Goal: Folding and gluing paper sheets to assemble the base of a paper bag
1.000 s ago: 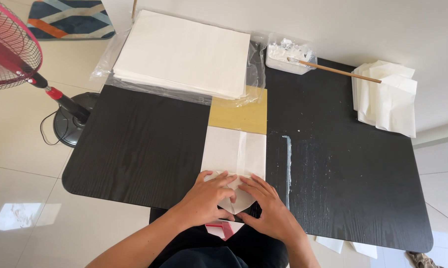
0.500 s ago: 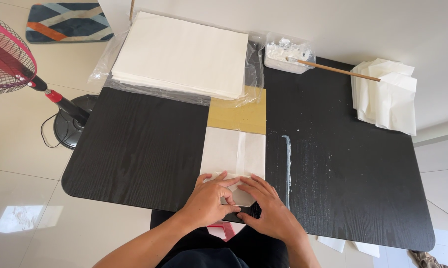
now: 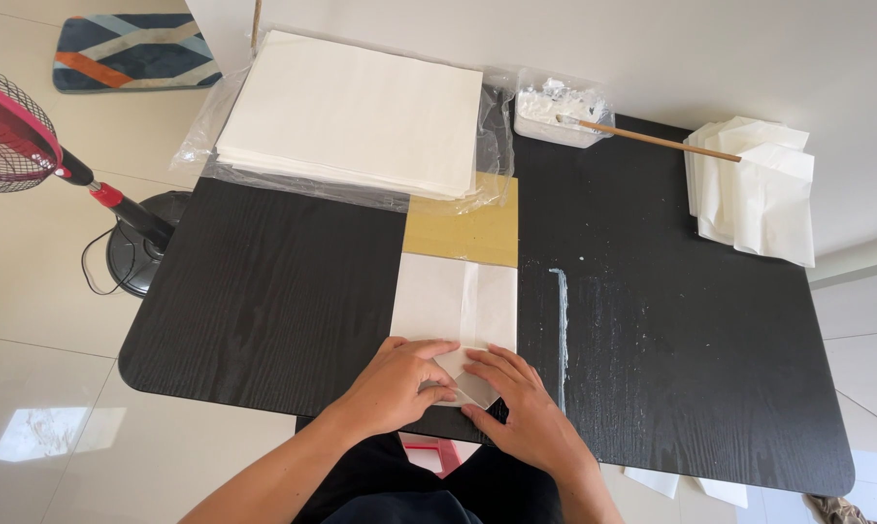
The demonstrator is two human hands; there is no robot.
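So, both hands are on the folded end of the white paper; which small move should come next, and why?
Probably press the fold flat: the left hand and right hand pinch the near end of the white paper, where folded corners form a point not yet creased.

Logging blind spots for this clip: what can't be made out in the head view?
- Near end of the white folded paper: covered by the left hand and right hand.
- Fan: cut off by the left edge.
- White contents of the clear tub: too small to identify.
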